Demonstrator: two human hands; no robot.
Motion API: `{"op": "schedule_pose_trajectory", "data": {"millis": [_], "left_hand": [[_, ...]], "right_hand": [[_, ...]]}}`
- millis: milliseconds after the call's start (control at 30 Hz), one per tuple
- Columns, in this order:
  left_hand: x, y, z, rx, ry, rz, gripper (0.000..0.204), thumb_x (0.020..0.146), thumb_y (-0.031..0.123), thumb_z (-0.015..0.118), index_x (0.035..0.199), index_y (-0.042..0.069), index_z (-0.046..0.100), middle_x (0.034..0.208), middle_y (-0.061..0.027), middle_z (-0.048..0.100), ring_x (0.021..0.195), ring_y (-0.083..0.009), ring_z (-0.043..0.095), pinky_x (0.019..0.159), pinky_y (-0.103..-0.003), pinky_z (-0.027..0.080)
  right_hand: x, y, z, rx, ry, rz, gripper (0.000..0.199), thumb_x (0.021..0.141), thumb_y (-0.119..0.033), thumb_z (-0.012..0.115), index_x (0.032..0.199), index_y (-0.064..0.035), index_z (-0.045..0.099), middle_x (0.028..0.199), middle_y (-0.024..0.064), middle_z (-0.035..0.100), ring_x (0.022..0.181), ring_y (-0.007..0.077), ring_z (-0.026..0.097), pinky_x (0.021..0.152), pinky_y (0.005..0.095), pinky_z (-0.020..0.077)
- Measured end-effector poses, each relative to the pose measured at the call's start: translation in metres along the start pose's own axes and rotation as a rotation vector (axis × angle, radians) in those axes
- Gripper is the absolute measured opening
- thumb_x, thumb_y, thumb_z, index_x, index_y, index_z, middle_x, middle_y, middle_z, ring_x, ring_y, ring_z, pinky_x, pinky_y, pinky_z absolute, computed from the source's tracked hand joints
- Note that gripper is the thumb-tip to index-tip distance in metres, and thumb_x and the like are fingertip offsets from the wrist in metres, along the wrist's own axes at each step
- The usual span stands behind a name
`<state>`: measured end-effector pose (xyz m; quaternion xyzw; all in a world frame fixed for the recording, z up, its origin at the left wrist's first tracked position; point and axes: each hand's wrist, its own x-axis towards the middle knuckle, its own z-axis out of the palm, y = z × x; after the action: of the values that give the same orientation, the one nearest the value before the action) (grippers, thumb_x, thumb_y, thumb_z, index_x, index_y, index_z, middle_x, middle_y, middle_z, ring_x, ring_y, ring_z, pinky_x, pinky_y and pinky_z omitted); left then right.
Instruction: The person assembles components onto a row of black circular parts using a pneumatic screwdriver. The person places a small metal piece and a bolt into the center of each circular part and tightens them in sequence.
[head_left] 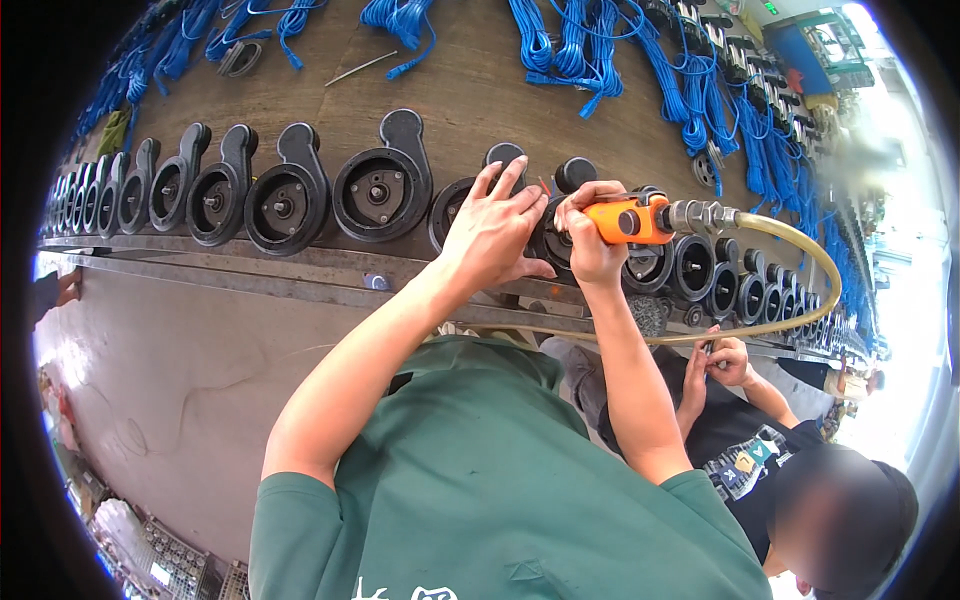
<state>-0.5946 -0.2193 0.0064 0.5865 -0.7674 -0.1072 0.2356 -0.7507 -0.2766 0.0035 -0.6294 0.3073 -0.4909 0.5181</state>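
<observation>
In my right hand [592, 240] is an orange air blow gun [628, 221]; my fingers are closed round it. A metal coupling [700, 216] joins its back end to a pale hose. My left hand [495, 225] is open, fingers stretched out over a round black housing [452, 206] at the bench's near edge, and it hides much of that part. Just right of it, another black housing [548, 240] is partly covered by my right hand. The gun's tip is hard to make out between my hands.
More black housings [383, 192] with metal shafts line the bench edge [230, 262] both ways. Bundled blue cables [570, 45] lie at the back. The yellowish hose [815, 260] loops right. A co-worker's hands [718, 362] are close by at the right; another person's hand [68, 287] shows far left.
</observation>
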Motion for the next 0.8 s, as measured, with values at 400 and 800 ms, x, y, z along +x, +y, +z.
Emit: {"op": "schedule_pose_trajectory", "data": {"millis": [400,800], "left_hand": [[-0.001,0.000,0.003,0.010,0.043,0.036,0.090,0.059,0.058,0.083,0.125,0.001,0.062,0.128,-0.0108,0.062,0.140,-0.0352,0.038,0.117,-0.050,0.025],[0.003,0.005,-0.002,0.012,0.014,0.028,0.088,0.059,0.058,0.084,0.123,-0.001,0.065,0.127,-0.0104,0.063,0.140,-0.0332,0.038,0.117,-0.049,0.025]], "right_hand": [[0.004,-0.012,0.004,0.068,0.035,0.035,0.025,0.083,-0.002,0.053,0.107,0.0037,0.050,0.077,0.0075,0.056,0.066,0.0150,0.056,0.065,0.0281,0.0488],[-0.031,-0.028,-0.034,0.181,0.237,0.006,0.027,0.081,0.002,0.049,0.107,0.0036,0.048,0.073,0.0068,0.052,0.059,0.0128,0.050,0.061,0.0286,0.0476]]}}
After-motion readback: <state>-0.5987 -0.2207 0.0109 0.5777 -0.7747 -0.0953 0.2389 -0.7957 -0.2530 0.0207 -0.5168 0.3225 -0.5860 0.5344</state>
